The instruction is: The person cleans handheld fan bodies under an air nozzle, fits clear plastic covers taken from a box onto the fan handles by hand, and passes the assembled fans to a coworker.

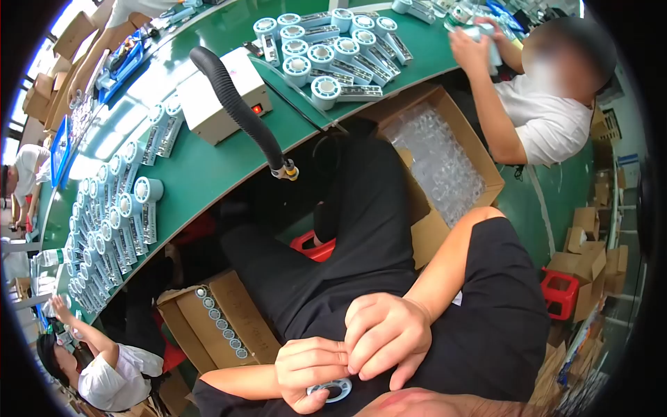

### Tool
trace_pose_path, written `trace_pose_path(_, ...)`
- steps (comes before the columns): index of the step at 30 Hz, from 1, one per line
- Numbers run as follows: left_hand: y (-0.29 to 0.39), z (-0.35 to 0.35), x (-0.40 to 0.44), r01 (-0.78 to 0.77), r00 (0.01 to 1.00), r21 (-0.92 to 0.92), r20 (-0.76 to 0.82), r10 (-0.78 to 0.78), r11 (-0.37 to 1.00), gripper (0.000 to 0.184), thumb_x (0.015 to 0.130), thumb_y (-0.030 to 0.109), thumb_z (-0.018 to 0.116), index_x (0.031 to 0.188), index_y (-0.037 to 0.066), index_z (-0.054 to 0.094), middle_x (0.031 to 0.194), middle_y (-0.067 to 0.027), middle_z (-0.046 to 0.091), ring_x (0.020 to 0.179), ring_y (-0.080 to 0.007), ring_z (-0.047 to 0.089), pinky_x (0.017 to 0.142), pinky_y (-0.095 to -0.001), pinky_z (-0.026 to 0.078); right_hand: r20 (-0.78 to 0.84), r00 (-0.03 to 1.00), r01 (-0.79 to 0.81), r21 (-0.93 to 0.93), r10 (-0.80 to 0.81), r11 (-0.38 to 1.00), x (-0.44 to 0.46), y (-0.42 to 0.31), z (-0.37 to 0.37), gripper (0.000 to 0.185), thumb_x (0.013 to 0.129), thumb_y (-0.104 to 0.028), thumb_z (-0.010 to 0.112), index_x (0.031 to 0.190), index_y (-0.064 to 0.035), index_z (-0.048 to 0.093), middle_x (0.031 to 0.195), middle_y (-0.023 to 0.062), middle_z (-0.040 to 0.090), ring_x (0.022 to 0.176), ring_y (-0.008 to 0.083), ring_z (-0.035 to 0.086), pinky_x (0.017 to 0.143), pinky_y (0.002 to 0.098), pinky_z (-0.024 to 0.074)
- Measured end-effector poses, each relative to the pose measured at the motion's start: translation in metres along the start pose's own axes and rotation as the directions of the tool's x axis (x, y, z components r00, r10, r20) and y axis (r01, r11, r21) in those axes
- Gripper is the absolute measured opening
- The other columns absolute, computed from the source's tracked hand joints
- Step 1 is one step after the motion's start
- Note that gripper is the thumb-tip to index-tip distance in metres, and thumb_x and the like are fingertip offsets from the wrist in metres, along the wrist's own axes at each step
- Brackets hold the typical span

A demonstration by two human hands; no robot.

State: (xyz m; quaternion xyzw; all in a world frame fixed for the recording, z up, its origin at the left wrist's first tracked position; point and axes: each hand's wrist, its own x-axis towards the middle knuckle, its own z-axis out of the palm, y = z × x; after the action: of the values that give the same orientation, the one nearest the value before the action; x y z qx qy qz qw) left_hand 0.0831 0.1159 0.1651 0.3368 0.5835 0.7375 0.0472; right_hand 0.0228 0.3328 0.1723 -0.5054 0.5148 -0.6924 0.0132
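My left hand (309, 368) is closed around a round light-blue part (335, 390) with a dark ring-shaped face, low in front of my body. Against its fingertips press the bent fingers of my right hand (389, 337); whatever they pinch is too small or hidden to name. Both hands are above my dark clothing. On the green table (229, 163) stand many light-blue devices with round heads, one group (326, 90) at the top and another (147, 191) at the left.
A white box (222, 97) with a red switch is on the table; a black flexible hose (236, 104) hangs over the edge. Cartons hold clear plastic pieces (445, 163) and round parts (221, 324). Co-workers (556, 118) sit right and lower left (114, 379). Red stools (559, 293) stand nearby.
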Motion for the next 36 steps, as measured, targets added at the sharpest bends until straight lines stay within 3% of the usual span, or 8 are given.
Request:
trace_pose_path(4, -0.025, -0.024, 0.009, 0.273, 0.949, -0.027, -0.155, -0.274, 0.962, 0.039, 0.094, 0.024, 0.054, 0.121, -0.002, 0.064, 0.118, -0.0187, 0.065, 0.103, -0.0283, 0.062, 0.094, -0.0379, 0.049, -0.043, 0.962, -0.271, -0.22, 0.268, 0.937, 0.027, 0.05, -0.042, 0.018, 0.101, -0.024, 0.062, 0.106, -0.0072, 0.065, 0.106, 0.0062, 0.064, 0.09, 0.0214, 0.061, 0.081, 0.0366, 0.0491)
trace_pose_path(7, -0.053, -0.037, 0.038, 0.365, 0.606, -0.734, -0.28, -0.745, 0.573, 0.052, 0.103, 0.037, 0.045, 0.143, 0.004, 0.045, 0.13, -0.0202, 0.058, 0.116, -0.0308, 0.058, 0.102, -0.0422, 0.045, -0.068, 0.454, -0.677, 0.622, 0.888, 0.394, 0.019, 0.08, -0.051, 0.025, 0.102, -0.015, 0.054, 0.125, -0.0063, 0.049, 0.119, 0.0088, 0.056, 0.096, 0.0152, 0.059, 0.082, 0.0283, 0.0502)
trace_pose_path(12, -0.07, -0.069, 0.04, 0.442, 0.465, -0.826, -0.123, -0.877, 0.35, 0.052, 0.107, 0.045, 0.044, 0.142, 0.007, 0.047, 0.128, -0.0159, 0.057, 0.115, -0.0289, 0.058, 0.102, -0.0422, 0.045, 0.413, 0.369, -0.927, 0.225, 0.833, 0.299, -0.009, 0.086, -0.078, 0.027, 0.097, -0.011, 0.059, 0.123, -0.0033, 0.055, 0.113, 0.0118, 0.062, 0.088, 0.0162, 0.062, 0.072, 0.0297, 0.055)
trace_pose_path(15, -0.083, -0.092, 0.046, 0.493, 0.5, -0.715, -0.232, -0.834, 0.495, 0.043, 0.106, 0.04, 0.048, 0.134, 0.007, 0.049, 0.124, -0.0132, 0.052, 0.108, -0.0253, 0.056, 0.094, -0.0409, 0.049, 0.299, 0.326, -0.907, 0.366, 0.897, 0.207, -0.017, 0.075, -0.1, 0.039, 0.086, -0.008, 0.071, 0.122, -0.0021, 0.057, 0.103, 0.0141, 0.067, 0.073, 0.0189, 0.066, 0.056, 0.0256, 0.0516)
trace_pose_path(17, -0.08, -0.139, 0.051, 0.556, 0.657, 0.108, -0.665, -0.356, 0.824, 0.044, 0.1, 0.03, 0.062, 0.132, 0.002, 0.05, 0.127, -0.0154, 0.05, 0.114, -0.0262, 0.05, 0.092, -0.0358, 0.048, 0.051, 0.497, -0.755, 0.518, 0.866, 0.403, -0.022, 0.074, -0.129, 0.046, 0.086, -0.009, 0.073, 0.128, -0.0013, 0.055, 0.099, 0.0158, 0.067, 0.065, 0.0201, 0.065, 0.048, 0.025, 0.0474)
trace_pose_path(21, -0.077, -0.235, 0.043, 0.608, 0.785, 0.777, -0.557, 0.269, -0.163, 0.049, 0.089, 0.019, 0.072, 0.131, 0.003, 0.053, 0.126, -0.019, 0.055, 0.112, -0.0361, 0.052, 0.106, -0.0455, 0.038, -0.553, 0.631, -0.403, 0.365, 0.544, 0.839, 0.014, 0.081, -0.228, 0.041, 0.099, -0.022, 0.062, 0.132, 0.0005, 0.052, 0.103, 0.0162, 0.065, 0.088, 0.0194, 0.065, 0.072, 0.0282, 0.052)
trace_pose_path(26, -0.097, -0.292, 0.01, 0.653, 0.757, 0.699, -0.61, 0.232, -0.292, 0.043, 0.09, 0.016, 0.071, 0.127, 0.002, 0.053, 0.118, -0.0183, 0.059, 0.109, -0.0382, 0.057, 0.097, -0.0455, 0.045, -0.953, 0.293, -0.523, -0.095, 0.073, 0.847, -0.012, 0.143, -0.41, 0.04, 0.099, -0.026, 0.065, 0.127, 0.0011, 0.057, 0.11, 0.015, 0.068, 0.094, 0.0225, 0.067, 0.081, 0.0313, 0.0533)
trace_pose_path(36, -0.095, -0.272, 0.008, 0.586, 0.605, 0.524, -0.791, 0.097, 0.618, 0.035, 0.098, 0.008, 0.059, 0.131, 0.005, 0.046, 0.115, -0.0168, 0.055, 0.1, -0.0263, 0.057, 0.09, -0.0338, 0.047, -0.895, 0.437, -0.899, -0.437, -0.087, -0.016, -0.057, 0.208, -0.514, 0.05, 0.086, -0.045, 0.071, 0.114, -0.0034, 0.071, 0.107, 0.0169, 0.074, 0.097, 0.0372, 0.069, 0.09, 0.0418, 0.0534)
